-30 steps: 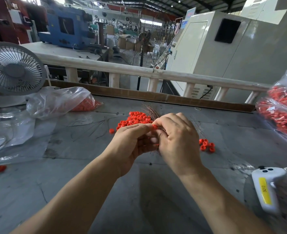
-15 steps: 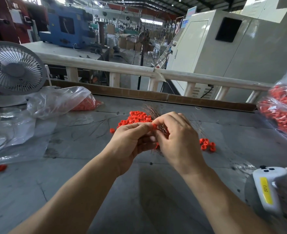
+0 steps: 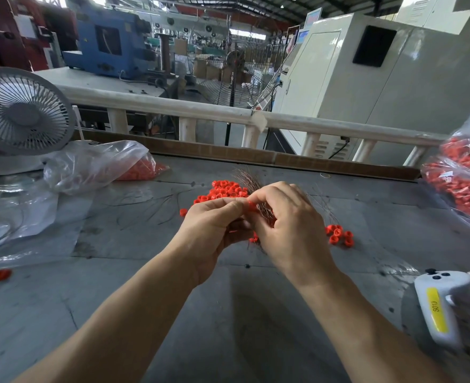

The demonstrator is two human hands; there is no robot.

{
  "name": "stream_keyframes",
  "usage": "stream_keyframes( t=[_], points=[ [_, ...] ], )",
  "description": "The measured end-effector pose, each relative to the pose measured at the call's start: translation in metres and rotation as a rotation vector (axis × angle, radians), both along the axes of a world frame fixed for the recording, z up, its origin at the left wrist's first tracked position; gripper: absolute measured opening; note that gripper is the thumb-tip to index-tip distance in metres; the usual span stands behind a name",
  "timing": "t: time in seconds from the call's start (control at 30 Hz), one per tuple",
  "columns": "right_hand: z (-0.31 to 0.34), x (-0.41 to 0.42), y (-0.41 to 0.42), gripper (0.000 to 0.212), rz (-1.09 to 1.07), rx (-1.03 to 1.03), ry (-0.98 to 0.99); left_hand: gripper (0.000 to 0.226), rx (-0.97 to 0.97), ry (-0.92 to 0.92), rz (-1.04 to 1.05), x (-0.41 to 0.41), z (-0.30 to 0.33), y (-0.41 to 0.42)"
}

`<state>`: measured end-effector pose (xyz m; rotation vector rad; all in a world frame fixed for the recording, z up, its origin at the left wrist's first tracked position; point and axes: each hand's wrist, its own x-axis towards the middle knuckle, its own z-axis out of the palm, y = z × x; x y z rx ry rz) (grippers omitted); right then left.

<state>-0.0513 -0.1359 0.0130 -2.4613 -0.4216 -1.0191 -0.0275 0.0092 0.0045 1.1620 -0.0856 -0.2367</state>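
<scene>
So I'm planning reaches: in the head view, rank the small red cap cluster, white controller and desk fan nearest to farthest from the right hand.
1. Small red cap cluster, just right of the right hand.
2. White controller, near right edge.
3. Desk fan, far left.

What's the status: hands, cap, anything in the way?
Left hand pinches a red cap. Right hand grips the wires. Nothing in the way; cap pile lies just behind the hands.
</scene>
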Motion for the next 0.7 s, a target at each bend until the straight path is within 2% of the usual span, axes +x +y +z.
stream_keyframes(
  t=[0.5,0.7],
  points=[
    [-0.0029,0.0015,0.0018,0.009,-0.017,-0.001,-0.029,0.020,0.048,-0.026,0.070,0.0009,0.0001,-0.0001],
    [-0.0017,0.0006,0.0011,0.010,-0.038,-0.006,-0.084,0.020,-0.024,0.003,-0.023,-0.0014,0.0028,0.0037]
  ],
)
